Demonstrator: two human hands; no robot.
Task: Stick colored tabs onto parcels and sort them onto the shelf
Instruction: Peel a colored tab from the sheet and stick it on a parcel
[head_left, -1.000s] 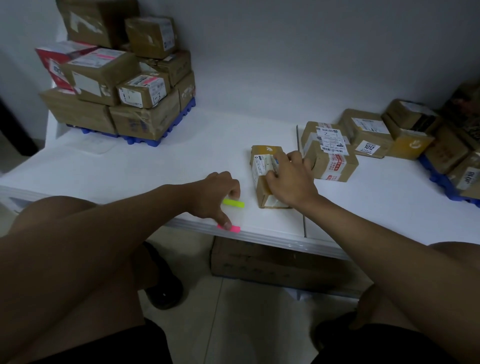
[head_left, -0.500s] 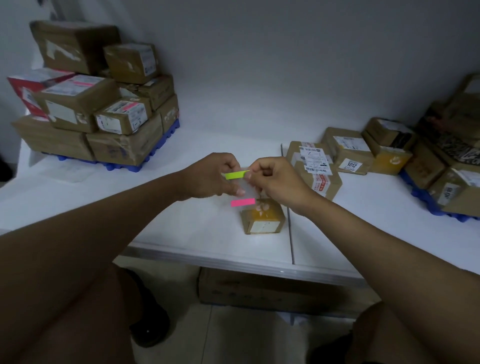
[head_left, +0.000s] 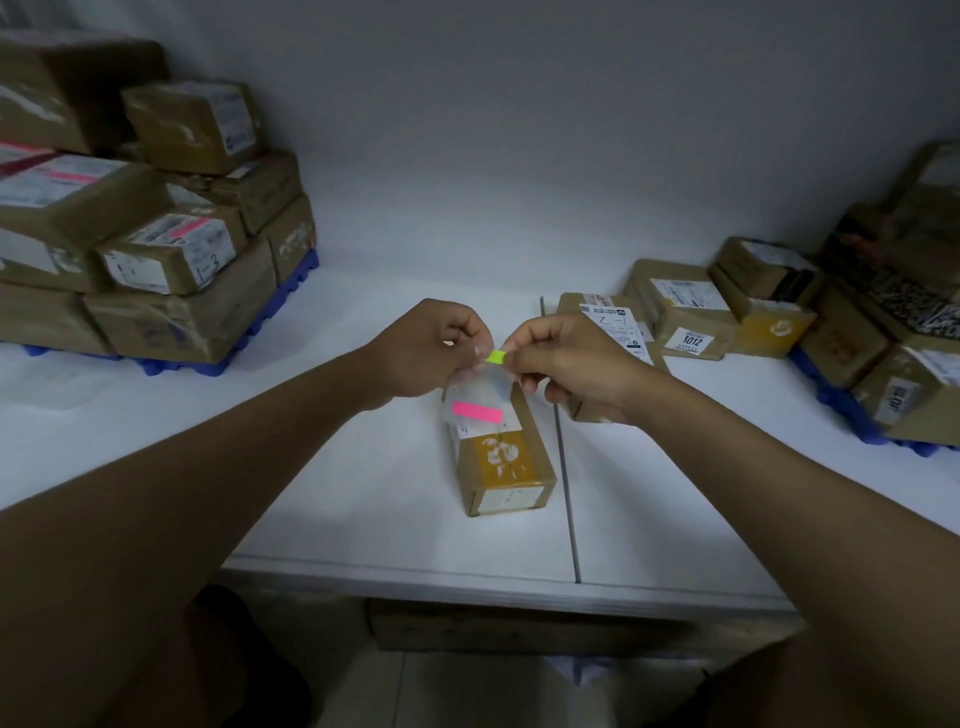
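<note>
A clear backing sheet is held up above the far end of a long brown parcel, which lies on the white counter with its near end pointing toward the counter's front edge. The left hand is seen to the left of the sheet, its grip pressed together on the sheet's upper left edge between thumb and curled fingers. The right hand is seen to the right of it, and a yellow-green tab at the top of the sheet is pinched between its thumb and forefinger. A pink tab is stuck lower on the same sheet, directly over the parcel's white label. Whether the yellow-green tab is already lifted off the sheet cannot be told.

Just right of the parcel a seam in the counter is seen, and beyond the seam a labelled box is partly hidden behind the right hand. Further right of the parcel, more brown boxes are set, one marked 3012, and others are piled on a blue pallet at the right. Far to the left of the parcel, a stack of boxes is carried by a second blue pallet.
</note>
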